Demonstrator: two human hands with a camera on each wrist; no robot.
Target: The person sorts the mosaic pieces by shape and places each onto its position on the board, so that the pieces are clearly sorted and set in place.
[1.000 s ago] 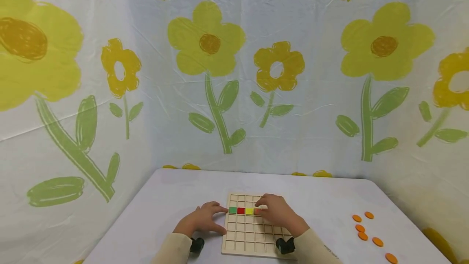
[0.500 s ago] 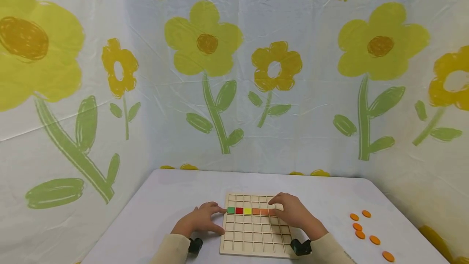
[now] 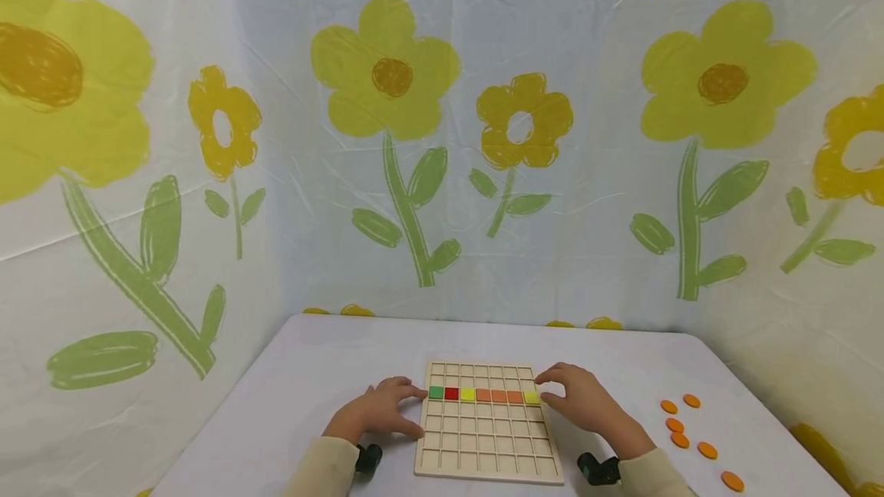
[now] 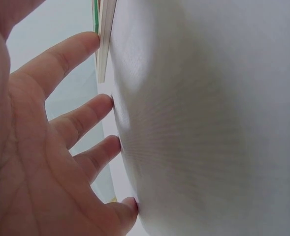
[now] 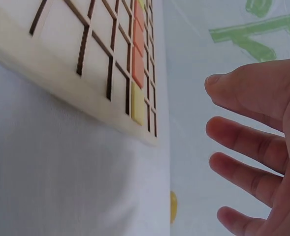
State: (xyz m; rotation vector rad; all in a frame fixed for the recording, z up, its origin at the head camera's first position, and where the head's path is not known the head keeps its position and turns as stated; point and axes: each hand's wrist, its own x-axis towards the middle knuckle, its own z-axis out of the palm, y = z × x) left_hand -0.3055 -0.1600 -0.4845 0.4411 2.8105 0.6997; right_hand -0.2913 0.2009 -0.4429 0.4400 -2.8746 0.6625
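A wooden grid board (image 3: 486, 436) lies on the table, and one of its rows is filled with coloured square tiles. From left to right they run green (image 3: 436, 393), red (image 3: 452, 393), yellow (image 3: 467, 394), several orange ones (image 3: 499, 396), then a yellow tile (image 3: 531, 397) at the right end. My left hand (image 3: 378, 409) rests at the board's left edge, its index fingertip touching the rim beside the green tile, fingers spread. Beside the right edge, near the end yellow tile, my right hand (image 3: 583, 397) hovers with loose fingers; the right wrist view shows it apart from the board and holding nothing.
Several orange discs (image 3: 680, 440) lie scattered on the right of the white table (image 3: 345, 355). A white cloth with printed flowers (image 3: 566, 251) hangs behind and at both sides.
My right hand has moved rightward along the tile row and off the board's right edge, uncovering the orange tiles and the end yellow tile. The left hand stays at the left edge.
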